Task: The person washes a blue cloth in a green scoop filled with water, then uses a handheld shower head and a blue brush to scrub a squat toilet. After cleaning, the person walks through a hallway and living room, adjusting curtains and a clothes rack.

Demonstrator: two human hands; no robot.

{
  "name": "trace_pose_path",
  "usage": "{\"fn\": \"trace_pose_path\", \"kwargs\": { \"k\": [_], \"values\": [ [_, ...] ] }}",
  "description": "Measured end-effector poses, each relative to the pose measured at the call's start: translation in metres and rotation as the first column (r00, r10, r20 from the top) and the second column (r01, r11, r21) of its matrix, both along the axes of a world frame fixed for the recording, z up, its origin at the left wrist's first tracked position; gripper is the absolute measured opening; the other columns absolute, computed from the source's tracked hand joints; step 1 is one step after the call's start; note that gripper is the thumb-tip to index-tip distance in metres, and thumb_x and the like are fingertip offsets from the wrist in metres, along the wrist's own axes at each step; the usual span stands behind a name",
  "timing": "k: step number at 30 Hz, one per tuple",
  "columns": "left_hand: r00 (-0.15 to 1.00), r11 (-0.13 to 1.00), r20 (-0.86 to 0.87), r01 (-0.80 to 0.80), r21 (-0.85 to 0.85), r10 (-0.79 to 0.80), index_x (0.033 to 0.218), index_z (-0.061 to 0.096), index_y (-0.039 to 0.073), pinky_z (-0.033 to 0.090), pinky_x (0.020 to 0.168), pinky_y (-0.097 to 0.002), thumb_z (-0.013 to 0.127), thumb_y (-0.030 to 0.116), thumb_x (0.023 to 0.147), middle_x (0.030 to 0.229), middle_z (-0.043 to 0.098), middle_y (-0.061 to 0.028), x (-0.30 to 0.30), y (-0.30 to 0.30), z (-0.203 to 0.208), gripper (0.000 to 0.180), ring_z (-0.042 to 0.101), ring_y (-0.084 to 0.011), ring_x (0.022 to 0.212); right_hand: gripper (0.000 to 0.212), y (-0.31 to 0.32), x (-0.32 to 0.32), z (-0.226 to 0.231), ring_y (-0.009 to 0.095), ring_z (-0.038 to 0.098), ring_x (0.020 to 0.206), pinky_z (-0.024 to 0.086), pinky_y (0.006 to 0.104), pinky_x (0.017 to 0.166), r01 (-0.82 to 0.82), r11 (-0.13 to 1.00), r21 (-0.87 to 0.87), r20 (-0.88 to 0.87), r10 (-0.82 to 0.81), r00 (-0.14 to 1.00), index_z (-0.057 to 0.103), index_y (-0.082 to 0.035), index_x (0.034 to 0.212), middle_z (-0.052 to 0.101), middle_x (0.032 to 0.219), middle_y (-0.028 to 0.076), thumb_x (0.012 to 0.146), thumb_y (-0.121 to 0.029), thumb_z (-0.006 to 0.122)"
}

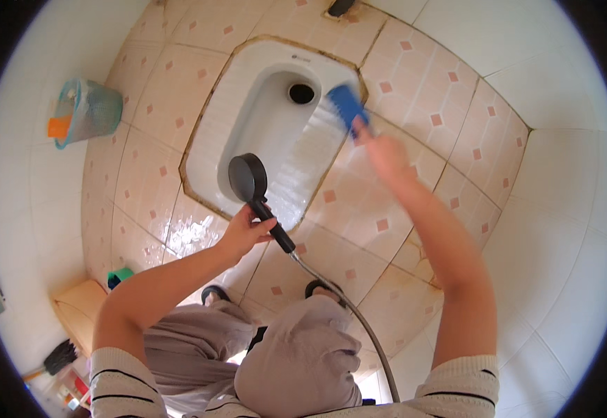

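My left hand (245, 232) is closed round the handle of a black shower head (248, 177), held above the near end of a white squat toilet (247, 76). From the handle a metal hose (359, 317) runs back past my right leg. In my right hand (385, 157) is a blue scrubbing brush (346, 104), tilted over the toilet's right rim near its far end. The right hand and brush are slightly blurred. Whether the bristles touch the rim I cannot tell.
A light blue waste basket (98, 111) with something orange at its rim stands by the left wall. Patterned floor tiles (415, 230) surround the toilet, wet at the near left. A dark drain opening (340, 8) lies at the far wall. A black brush (59, 357) is at lower left.
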State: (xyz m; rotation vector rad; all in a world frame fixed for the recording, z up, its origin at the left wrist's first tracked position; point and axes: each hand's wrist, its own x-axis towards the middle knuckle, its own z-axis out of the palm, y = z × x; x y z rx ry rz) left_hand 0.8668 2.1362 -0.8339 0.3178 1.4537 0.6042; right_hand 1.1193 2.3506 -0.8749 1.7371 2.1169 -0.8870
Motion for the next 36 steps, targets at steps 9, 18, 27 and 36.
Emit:
{"fn": "trace_pose_path", "kwargs": {
  "k": [9, 18, 27, 36],
  "values": [
    [0.988, 0.986, -0.076, -0.139, -0.094, 0.132, 0.108, 0.046, 0.006, 0.054, 0.088, -0.0413, 0.062, 0.006, 0.086, 0.106, 0.051, -0.0059, -0.024, -0.068, -0.005, 0.027, 0.056, -0.0214, 0.103, 0.05, -0.166, -0.042, -0.051, 0.032, 0.062, 0.067, 0.049, 0.041, 0.057, -0.261, 0.949, 0.174, -0.134, 0.286, 0.949, 0.035, -0.013, 0.139, 0.062, 0.076, 0.017, 0.092, -0.026, 0.046],
    [1.0, 1.0, -0.022, 0.009, 0.027, -0.008, 0.113, 0.044, 0.004, 0.056, 0.084, -0.0407, 0.065, 0.009, 0.085, 0.109, 0.049, -0.0078, 0.001, -0.053, 0.003, 0.035, 0.055, -0.022, 0.103, 0.061, -0.181, -0.021, 0.0, 0.03, 0.065, 0.066, 0.05, 0.0404, 0.057, -0.582, 0.811, 0.061, -0.107, 0.585, 0.804, 0.03, -0.027, 0.143, 0.063, 0.077, 0.012, 0.087, -0.009, 0.046],
    [0.996, 0.981, 0.014, -0.088, 0.175, 0.087, 0.106, 0.047, 0.006, 0.055, 0.085, -0.0408, 0.062, 0.01, 0.087, 0.104, 0.052, -0.0059, 0.042, -0.016, -0.021, 0.024, 0.057, -0.0201, 0.1, 0.048, -0.046, 0.024, 0.004, 0.034, 0.064, 0.083, 0.052, 0.0428, 0.066, -0.158, 0.906, 0.393, 0.106, 0.126, 0.986, 0.039, -0.017, 0.135, 0.061, 0.1, 0.018, 0.089, -0.011, 0.05],
    [0.889, 0.891, -0.068, -0.45, 0.054, 0.453, 0.114, 0.046, 0.009, 0.054, 0.085, -0.0428, 0.063, 0.014, 0.087, 0.108, 0.054, -0.0061, -0.014, -0.009, -0.033, 0.032, 0.057, -0.0231, 0.1, 0.025, -0.064, 0.007, 0.021, 0.033, 0.063, 0.085, 0.048, 0.0445, 0.072, -0.031, 0.983, 0.182, -0.189, 0.066, 0.98, 0.061, -0.011, 0.107, 0.066, 0.088, 0.015, 0.086, -0.024, 0.059]
  ]
}}
